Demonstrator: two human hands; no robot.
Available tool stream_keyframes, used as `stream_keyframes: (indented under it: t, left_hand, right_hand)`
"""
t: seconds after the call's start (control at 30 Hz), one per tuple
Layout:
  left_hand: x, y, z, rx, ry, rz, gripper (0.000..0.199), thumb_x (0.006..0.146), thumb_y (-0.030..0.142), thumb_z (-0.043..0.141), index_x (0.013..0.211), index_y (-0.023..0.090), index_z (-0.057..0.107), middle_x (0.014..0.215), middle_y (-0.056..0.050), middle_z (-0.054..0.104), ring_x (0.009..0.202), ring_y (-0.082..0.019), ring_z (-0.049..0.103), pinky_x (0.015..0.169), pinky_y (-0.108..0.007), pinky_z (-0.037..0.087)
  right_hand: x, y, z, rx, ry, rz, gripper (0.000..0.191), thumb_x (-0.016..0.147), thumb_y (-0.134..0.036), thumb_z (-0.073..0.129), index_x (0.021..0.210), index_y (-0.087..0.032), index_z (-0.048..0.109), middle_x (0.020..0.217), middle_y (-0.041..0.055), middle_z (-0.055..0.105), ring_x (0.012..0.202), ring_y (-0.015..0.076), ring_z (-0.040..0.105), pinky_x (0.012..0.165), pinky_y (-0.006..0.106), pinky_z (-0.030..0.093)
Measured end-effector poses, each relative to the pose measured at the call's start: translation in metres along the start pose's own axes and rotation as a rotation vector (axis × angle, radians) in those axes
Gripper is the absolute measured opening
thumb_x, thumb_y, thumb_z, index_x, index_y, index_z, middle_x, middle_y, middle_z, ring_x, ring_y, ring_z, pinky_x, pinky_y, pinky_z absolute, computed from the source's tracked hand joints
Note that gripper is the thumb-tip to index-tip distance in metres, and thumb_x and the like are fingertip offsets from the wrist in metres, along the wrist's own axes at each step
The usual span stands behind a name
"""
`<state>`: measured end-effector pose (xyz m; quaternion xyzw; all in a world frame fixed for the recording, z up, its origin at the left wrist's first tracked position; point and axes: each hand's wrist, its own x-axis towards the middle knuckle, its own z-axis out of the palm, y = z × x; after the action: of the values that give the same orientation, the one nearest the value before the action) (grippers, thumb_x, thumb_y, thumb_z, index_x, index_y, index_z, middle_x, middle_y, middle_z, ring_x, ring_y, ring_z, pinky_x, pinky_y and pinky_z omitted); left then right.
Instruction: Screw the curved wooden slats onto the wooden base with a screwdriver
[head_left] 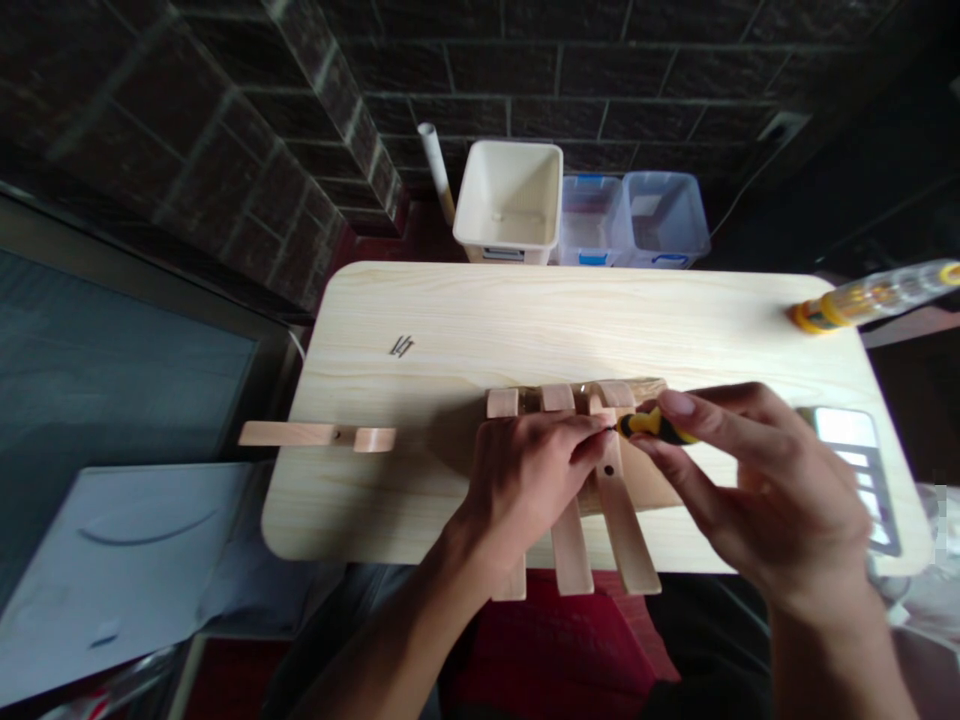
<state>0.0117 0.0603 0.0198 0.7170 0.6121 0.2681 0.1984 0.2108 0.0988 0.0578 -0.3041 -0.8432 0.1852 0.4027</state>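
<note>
My right hand (pixel 772 480) grips a black-and-yellow screwdriver (pixel 652 426) between thumb and fingers, its tip pointing left. That tip meets the upper part of the rightmost wooden hook strip (pixel 628 545), just above a dark hole. My left hand (pixel 525 475) lies over the strips, thumb and forefinger closed together beside the screwdriver tip; whatever they pinch is too small to make out. Below my hands, a brown board (pixel 652 475) carries the hook strips, with a middle strip (pixel 571 560) partly covered by my left hand. Another strip at the left is mostly hidden.
Several dark screws (pixel 401 346) and a loose wooden hook (pixel 300 434) lie on the table (pixel 450 300), the hook overhanging its left edge. A clear yellow-ended tube (pixel 870 300) and a dark device (pixel 855 470) are at right. Bins (pixel 510 245) stand beyond the far edge.
</note>
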Motion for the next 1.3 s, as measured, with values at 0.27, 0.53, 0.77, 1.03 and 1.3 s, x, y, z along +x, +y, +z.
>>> stream_keyframes:
  t: [0.27, 0.53, 0.77, 1.03, 1.3]
  left_hand:
    - [0.001, 0.001, 0.0, 0.003, -0.013, -0.01, 0.018, 0.102, 0.034, 0.069, 0.115, 0.036, 0.082, 0.099, 0.006, 0.086, 0.08, -0.017, 0.081, 0.066, -0.031, 0.051]
    - [0.0, 0.001, 0.0, -0.013, -0.002, -0.008, 0.017, 0.102, 0.034, 0.069, 0.114, 0.036, 0.082, 0.099, 0.006, 0.086, 0.084, -0.017, 0.082, 0.069, -0.03, 0.054]
    - [-0.001, 0.0, 0.002, -0.027, 0.018, -0.004, 0.017, 0.102, 0.036, 0.069, 0.112, 0.036, 0.082, 0.101, 0.007, 0.086, 0.086, -0.016, 0.082, 0.068, -0.029, 0.054]
    - [0.0, 0.001, -0.001, -0.004, -0.008, -0.02, 0.018, 0.102, 0.037, 0.068, 0.112, 0.037, 0.083, 0.097, 0.007, 0.086, 0.083, -0.017, 0.082, 0.065, -0.031, 0.052]
    - [0.0, 0.0, 0.0, -0.016, 0.014, -0.008, 0.016, 0.101, 0.035, 0.07, 0.11, 0.036, 0.083, 0.098, 0.007, 0.086, 0.083, -0.017, 0.082, 0.067, -0.031, 0.052]
  right_hand:
    - [0.001, -0.005, -0.005, 0.037, -0.043, 0.018, 0.082, 0.087, 0.002, 0.076, 0.158, -0.032, 0.054, 0.132, 0.0033, 0.072, 0.119, 0.0178, 0.071, 0.096, 0.029, 0.063]
    - [-0.001, -0.011, -0.007, 0.057, -0.048, 0.053, 0.085, 0.086, 0.006, 0.074, 0.159, -0.033, 0.052, 0.141, 0.0, 0.072, 0.122, 0.017, 0.073, 0.107, 0.031, 0.06]
    - [-0.008, 0.001, -0.01, 0.108, -0.112, 0.129, 0.082, 0.087, 0.001, 0.077, 0.154, -0.041, 0.056, 0.137, -0.0021, 0.074, 0.12, 0.0165, 0.074, 0.101, 0.028, 0.062]
    - [-0.009, 0.0, -0.007, 0.162, -0.103, 0.115, 0.086, 0.087, 0.006, 0.073, 0.158, -0.039, 0.052, 0.143, -0.0056, 0.072, 0.122, 0.0121, 0.073, 0.11, 0.023, 0.057]
    - [-0.005, 0.002, -0.011, 0.119, -0.12, 0.069, 0.09, 0.086, 0.006, 0.074, 0.159, -0.04, 0.051, 0.14, -0.0025, 0.073, 0.121, 0.0157, 0.074, 0.102, 0.025, 0.062]
